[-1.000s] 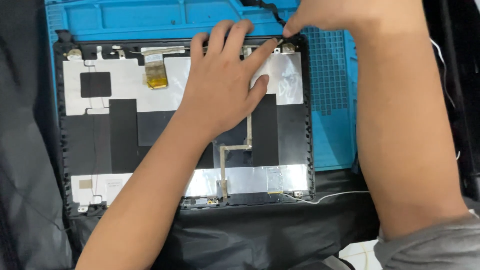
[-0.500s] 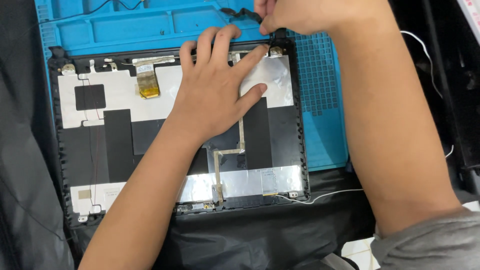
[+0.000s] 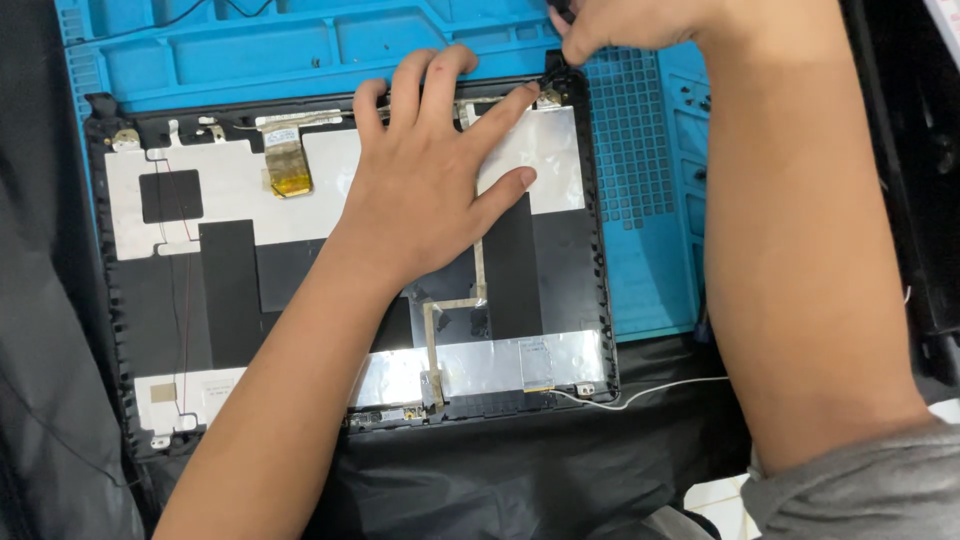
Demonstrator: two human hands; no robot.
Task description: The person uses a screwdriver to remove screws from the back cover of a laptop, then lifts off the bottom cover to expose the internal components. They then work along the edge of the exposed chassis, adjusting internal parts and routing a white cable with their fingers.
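Plainly, the laptop lid shell (image 3: 350, 290) lies inner side up on the blue mat (image 3: 650, 200). Left hand (image 3: 430, 190) presses flat, fingers spread; right hand (image 3: 640, 20) pinches a black cable (image 3: 553, 68) at the shell's far right corner — thin, pliant, likely fragile. A yellowish tape patch (image 3: 288, 172) sits near the far edge.

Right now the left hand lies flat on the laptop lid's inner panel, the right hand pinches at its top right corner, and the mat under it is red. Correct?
Not quite. The head view shows the mat is blue, not red. The rest holds: the left hand lies flat on the laptop lid's inner panel, and the right hand pinches at its top right corner.
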